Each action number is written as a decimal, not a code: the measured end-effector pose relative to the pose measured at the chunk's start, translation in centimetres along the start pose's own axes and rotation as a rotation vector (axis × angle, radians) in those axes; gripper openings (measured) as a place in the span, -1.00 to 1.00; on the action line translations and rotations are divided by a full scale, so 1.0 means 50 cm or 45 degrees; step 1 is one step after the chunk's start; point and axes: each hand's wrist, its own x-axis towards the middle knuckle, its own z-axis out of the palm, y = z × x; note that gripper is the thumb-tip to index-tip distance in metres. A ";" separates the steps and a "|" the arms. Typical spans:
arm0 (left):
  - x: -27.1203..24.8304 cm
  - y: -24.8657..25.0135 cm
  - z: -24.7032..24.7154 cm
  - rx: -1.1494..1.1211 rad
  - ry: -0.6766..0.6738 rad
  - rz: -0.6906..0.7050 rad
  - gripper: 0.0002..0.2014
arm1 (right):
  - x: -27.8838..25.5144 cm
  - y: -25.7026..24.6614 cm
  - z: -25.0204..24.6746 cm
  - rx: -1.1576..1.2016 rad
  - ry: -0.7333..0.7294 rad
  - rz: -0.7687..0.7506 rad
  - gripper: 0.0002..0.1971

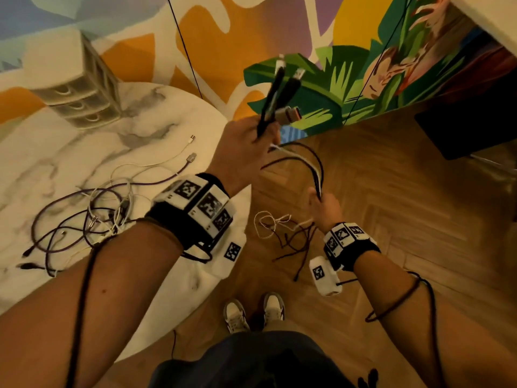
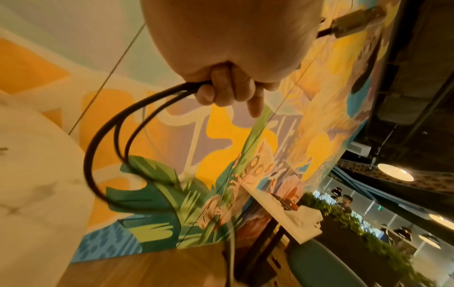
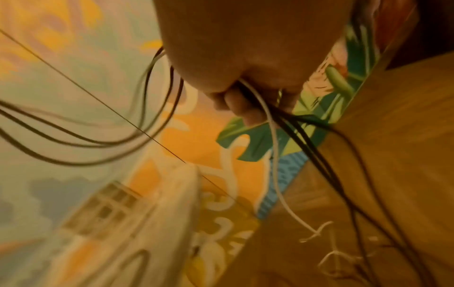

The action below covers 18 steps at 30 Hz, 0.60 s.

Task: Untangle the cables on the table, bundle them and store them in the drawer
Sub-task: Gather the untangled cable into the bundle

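A round marble table fills the left of the scene, with a small drawer unit at its far side and a tangle of purple and white cables lying near its middle. To its right, above the wooden floor, the left hand is raised and grips a bunch of black and white cables just below their upright plugs. The bunch loops down to the right hand, whose fingers close around it, and its loose ends trail on the floor.

wall: colourful leaf mural | floor: herringbone wood | furniture: round marble table | light: round ceiling lamps
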 end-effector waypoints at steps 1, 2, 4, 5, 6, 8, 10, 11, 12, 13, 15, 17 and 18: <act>0.002 0.009 -0.006 0.050 0.000 -0.013 -0.68 | 0.006 0.022 0.000 -0.145 -0.090 0.108 -0.64; 0.002 0.015 -0.007 0.062 -0.017 -0.024 -0.65 | 0.009 0.038 0.002 -0.270 -0.208 0.176 -0.68; -0.006 0.019 -0.001 -0.073 -0.098 -0.067 -0.59 | 0.009 0.045 0.007 -0.485 -0.393 0.149 -0.73; -0.012 0.015 0.008 -0.198 -0.156 -0.119 -0.58 | 0.006 0.035 0.006 -0.537 -0.414 0.062 -0.75; -0.020 0.011 0.020 -0.322 -0.213 -0.188 -0.57 | 0.002 0.019 0.001 -0.497 -0.417 -0.040 -0.77; -0.036 0.004 0.049 -0.436 -0.272 -0.300 -0.58 | -0.023 -0.029 -0.022 0.000 -0.507 -0.171 -0.73; -0.048 0.002 0.072 -0.398 -0.321 -0.339 -0.62 | -0.061 -0.086 -0.059 0.695 -0.722 -0.261 -0.71; -0.051 -0.004 0.084 -0.363 -0.344 -0.350 -0.67 | -0.080 -0.114 -0.079 0.952 -0.835 -0.290 -0.67; -0.054 -0.009 0.092 -0.341 -0.369 -0.371 -0.73 | -0.095 -0.137 -0.097 1.109 -0.926 -0.324 -0.59; -0.057 -0.016 0.098 -0.280 -0.392 -0.357 -0.76 | -0.105 -0.155 -0.108 1.172 -0.986 -0.360 -0.52; -0.066 -0.033 0.105 -0.091 -0.447 -0.231 -0.81 | -0.119 -0.184 -0.116 0.980 -0.929 -0.429 -0.52; -0.080 -0.039 0.108 0.031 -0.537 -0.150 -0.82 | -0.123 -0.199 -0.108 0.625 -0.751 -0.505 -0.69; -0.086 -0.039 0.110 0.087 -0.577 -0.148 -0.78 | -0.124 -0.203 -0.102 0.562 -0.701 -0.487 -0.74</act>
